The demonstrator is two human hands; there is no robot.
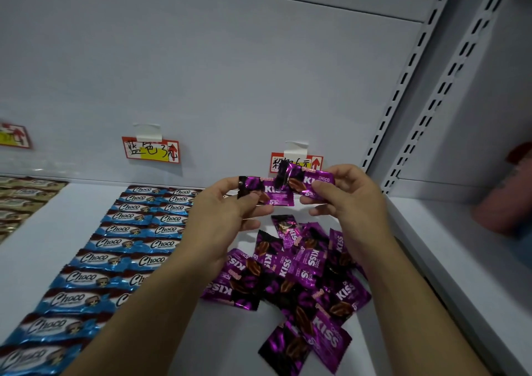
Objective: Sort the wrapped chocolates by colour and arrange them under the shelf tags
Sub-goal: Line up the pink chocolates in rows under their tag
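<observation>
Left hand pinches one purple chocolate; right hand pinches a second chocolate (ends overlapping) above the purple pile.

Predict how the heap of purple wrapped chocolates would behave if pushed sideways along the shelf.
The purple chocolates have shiny wrappers and overlap loosely on the smooth shelf, so they would probably slide and scatter. They look flat, so rolling seems unlikely. The left hand pinches one near one end and it juts out straight, suggesting light, fairly stiff pieces.
</observation>
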